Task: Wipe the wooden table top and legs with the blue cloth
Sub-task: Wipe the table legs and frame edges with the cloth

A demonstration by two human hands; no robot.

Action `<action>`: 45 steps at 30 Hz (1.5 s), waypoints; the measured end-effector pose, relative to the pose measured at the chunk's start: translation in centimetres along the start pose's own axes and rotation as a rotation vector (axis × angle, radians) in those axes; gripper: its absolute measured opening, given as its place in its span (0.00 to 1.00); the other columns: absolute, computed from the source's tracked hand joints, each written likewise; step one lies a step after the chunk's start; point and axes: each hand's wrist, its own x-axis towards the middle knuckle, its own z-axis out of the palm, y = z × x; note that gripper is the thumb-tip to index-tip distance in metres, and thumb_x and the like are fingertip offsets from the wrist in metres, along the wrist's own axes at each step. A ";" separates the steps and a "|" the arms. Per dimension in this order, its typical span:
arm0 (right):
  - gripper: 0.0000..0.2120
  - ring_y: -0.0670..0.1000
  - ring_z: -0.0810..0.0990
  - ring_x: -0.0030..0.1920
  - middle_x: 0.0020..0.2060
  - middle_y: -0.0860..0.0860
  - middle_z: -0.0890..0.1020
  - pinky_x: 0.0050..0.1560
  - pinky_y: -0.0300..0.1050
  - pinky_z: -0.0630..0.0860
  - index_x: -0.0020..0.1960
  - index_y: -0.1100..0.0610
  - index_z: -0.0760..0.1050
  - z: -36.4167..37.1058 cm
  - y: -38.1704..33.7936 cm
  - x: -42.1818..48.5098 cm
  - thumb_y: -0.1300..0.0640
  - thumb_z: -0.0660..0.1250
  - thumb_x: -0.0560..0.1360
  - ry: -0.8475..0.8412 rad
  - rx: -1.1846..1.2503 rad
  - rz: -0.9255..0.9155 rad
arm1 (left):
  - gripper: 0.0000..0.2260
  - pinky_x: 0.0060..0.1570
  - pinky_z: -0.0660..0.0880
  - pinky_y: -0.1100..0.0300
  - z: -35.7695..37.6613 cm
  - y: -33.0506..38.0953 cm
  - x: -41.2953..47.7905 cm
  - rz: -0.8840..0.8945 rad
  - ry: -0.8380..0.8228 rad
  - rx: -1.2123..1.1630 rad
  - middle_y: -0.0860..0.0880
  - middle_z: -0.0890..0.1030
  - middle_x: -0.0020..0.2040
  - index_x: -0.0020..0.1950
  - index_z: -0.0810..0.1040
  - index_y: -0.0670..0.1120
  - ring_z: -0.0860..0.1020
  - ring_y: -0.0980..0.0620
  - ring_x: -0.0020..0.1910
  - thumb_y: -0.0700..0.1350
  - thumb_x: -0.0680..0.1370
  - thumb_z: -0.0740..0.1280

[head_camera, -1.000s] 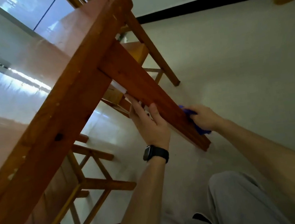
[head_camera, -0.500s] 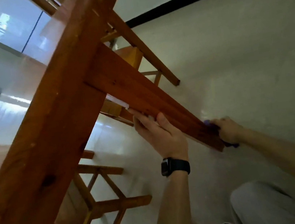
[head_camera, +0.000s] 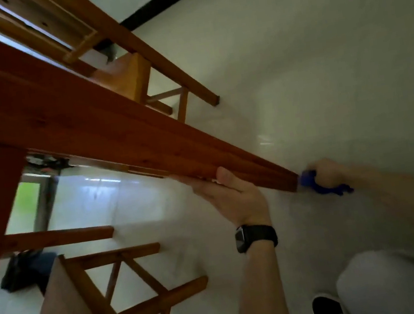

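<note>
At the table leg (head_camera: 172,145) foot, right hand (head_camera: 329,173) grips blue cloth (head_camera: 310,181).

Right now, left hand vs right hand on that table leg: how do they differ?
The left hand touches the table leg bare, partway up it, fingers fairly straight; the right hand is at the leg's foot, curled round the blue cloth. The left wrist wears a black watch; the right wrist is bare. Both work the same leg, low near the floor.
</note>
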 end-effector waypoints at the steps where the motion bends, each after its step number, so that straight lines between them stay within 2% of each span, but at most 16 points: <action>1: 0.11 0.59 0.81 0.48 0.52 0.59 0.81 0.42 0.50 0.78 0.56 0.52 0.77 -0.1 0.5 0.0 0.63 0.60 0.79 0.018 0.080 0.014 | 0.29 0.55 0.59 0.85 -0.1 -0.2 0.0 0.003 -0.007 0.001 0.67 0.52 0.69 0.77 0.44 0.32 0.55 0.84 0.63 0.32 0.81 0.57; 4: 0.14 0.52 0.80 0.42 0.53 0.58 0.81 0.40 0.43 0.75 0.60 0.51 0.73 0.1 -0.7 0.9 0.63 0.58 0.78 0.281 0.458 -0.116 | 0.29 0.52 0.61 0.85 -0.1 -0.8 0.1 0.045 -0.036 0.014 0.69 0.55 0.66 0.78 0.44 0.32 0.58 0.84 0.60 0.35 0.81 0.57; 8: 0.20 0.62 0.78 0.57 0.59 0.62 0.77 0.50 0.49 0.73 0.71 0.58 0.66 2.1 -3.1 0.4 0.65 0.59 0.79 0.177 0.330 -0.086 | 0.30 0.53 0.61 0.85 -0.6 -0.9 0.3 0.035 -0.066 0.045 0.68 0.53 0.66 0.78 0.44 0.33 0.57 0.85 0.60 0.39 0.82 0.57; 12: 0.08 0.61 0.83 0.43 0.39 0.59 0.81 0.30 0.43 0.73 0.52 0.61 0.77 2.4 -2.3 -3.6 0.65 0.60 0.76 -0.007 0.115 0.165 | 0.30 0.55 0.58 0.85 -1.2 -0.6 0.0 0.032 -0.057 0.075 0.64 0.53 0.67 0.78 0.44 0.32 0.54 0.85 0.61 0.40 0.82 0.58; 15: 0.12 0.50 0.77 0.36 0.54 0.58 0.78 0.30 0.36 0.73 0.62 0.60 0.71 3.1 -3.0 -4.6 0.61 0.60 0.79 0.376 0.452 0.086 | 0.30 0.54 0.58 0.86 -0.9 -0.7 -0.1 0.031 -0.037 0.068 0.63 0.53 0.66 0.77 0.45 0.31 0.54 0.86 0.60 0.38 0.82 0.58; 18: 0.22 0.48 0.72 0.53 0.62 0.50 0.67 0.54 0.38 0.70 0.72 0.57 0.64 4.7 -5.6 -6.0 0.58 0.65 0.79 0.639 0.559 -0.207 | 0.30 0.52 0.59 0.87 -0.7 -0.5 -0.2 0.020 -0.028 0.069 0.65 0.54 0.64 0.77 0.45 0.31 0.55 0.87 0.58 0.38 0.82 0.57; 20: 0.23 0.51 0.73 0.55 0.64 0.52 0.65 0.55 0.44 0.72 0.70 0.57 0.63 6.3 -6.0 -6.2 0.59 0.66 0.78 0.525 0.393 -0.214 | 0.29 0.52 0.59 0.87 -0.7 -0.5 0.0 0.019 -0.021 0.076 0.63 0.54 0.63 0.77 0.45 0.31 0.55 0.87 0.57 0.38 0.82 0.57; 24: 0.23 0.58 0.78 0.53 0.60 0.59 0.74 0.47 0.45 0.76 0.69 0.60 0.66 6.2 -2.8 -6.4 0.62 0.65 0.75 0.125 0.218 0.133 | 0.31 0.52 0.60 0.86 -0.8 -0.4 0.1 0.008 -0.033 0.074 0.65 0.54 0.65 0.79 0.44 0.34 0.56 0.86 0.58 0.44 0.83 0.56; 28: 0.22 0.50 0.72 0.49 0.65 0.55 0.65 0.48 0.36 0.70 0.69 0.59 0.64 6.7 -4.0 -7.2 0.62 0.65 0.78 0.608 0.462 -0.133 | 0.30 0.51 0.59 0.87 -1.1 -0.4 0.0 0.006 -0.053 0.085 0.56 0.56 0.66 0.78 0.45 0.33 0.55 0.86 0.57 0.42 0.83 0.57; 30: 0.23 0.47 0.72 0.49 0.64 0.53 0.65 0.48 0.34 0.73 0.72 0.58 0.63 7.9 -4.7 -6.7 0.61 0.65 0.78 0.666 0.406 -0.287 | 0.31 0.49 0.62 0.86 -0.9 -0.3 0.2 -0.009 -0.013 0.103 0.55 0.57 0.65 0.78 0.45 0.33 0.56 0.86 0.57 0.45 0.83 0.57; 33: 0.22 0.50 0.79 0.50 0.57 0.54 0.74 0.45 0.40 0.76 0.72 0.58 0.64 9.1 -3.2 -5.6 0.59 0.62 0.78 0.160 0.126 -0.038 | 0.34 0.50 0.67 0.78 -0.8 -0.3 0.6 -0.006 0.018 0.115 0.55 0.60 0.67 0.80 0.45 0.37 0.63 0.79 0.58 0.58 0.83 0.50; 35: 0.20 0.52 0.82 0.44 0.49 0.54 0.81 0.38 0.44 0.76 0.67 0.58 0.70 9.6 -1.0 -5.5 0.62 0.61 0.76 -0.027 0.112 0.148 | 0.36 0.52 0.71 0.64 -0.9 -0.7 0.7 -0.008 0.023 0.110 0.49 0.65 0.70 0.80 0.44 0.40 0.69 0.63 0.59 0.63 0.81 0.48; 38: 0.19 0.55 0.79 0.48 0.59 0.58 0.77 0.47 0.49 0.78 0.67 0.57 0.69 9.1 0.2 -4.9 0.58 0.62 0.77 0.318 0.350 0.147 | 0.38 0.53 0.74 0.56 -0.7 -1.4 0.9 0.009 0.016 0.095 0.43 0.66 0.71 0.80 0.44 0.40 0.74 0.49 0.60 0.65 0.81 0.47; 41: 0.23 0.49 0.71 0.53 0.63 0.52 0.67 0.55 0.44 0.69 0.72 0.57 0.64 7.8 -2.0 -5.2 0.58 0.64 0.79 0.644 0.550 -0.084 | 0.40 0.52 0.71 0.69 -0.9 -1.7 1.0 0.040 0.000 0.099 0.45 0.65 0.70 0.80 0.44 0.37 0.70 0.57 0.56 0.66 0.80 0.46; 43: 0.24 0.48 0.70 0.54 0.63 0.50 0.64 0.55 0.40 0.66 0.74 0.55 0.62 7.0 -3.9 -5.4 0.59 0.63 0.80 0.600 0.466 -0.189 | 0.39 0.53 0.65 0.77 -1.0 -1.9 1.2 0.080 -0.021 0.112 0.46 0.63 0.69 0.79 0.42 0.37 0.67 0.60 0.58 0.65 0.80 0.47; 45: 0.20 0.52 0.75 0.53 0.63 0.55 0.70 0.53 0.43 0.71 0.70 0.56 0.65 6.9 -4.1 -4.8 0.58 0.63 0.79 0.317 0.148 -0.133 | 0.37 0.56 0.68 0.65 -1.2 -2.3 1.8 0.086 -0.047 0.116 0.42 0.64 0.72 0.79 0.40 0.42 0.69 0.55 0.62 0.66 0.80 0.47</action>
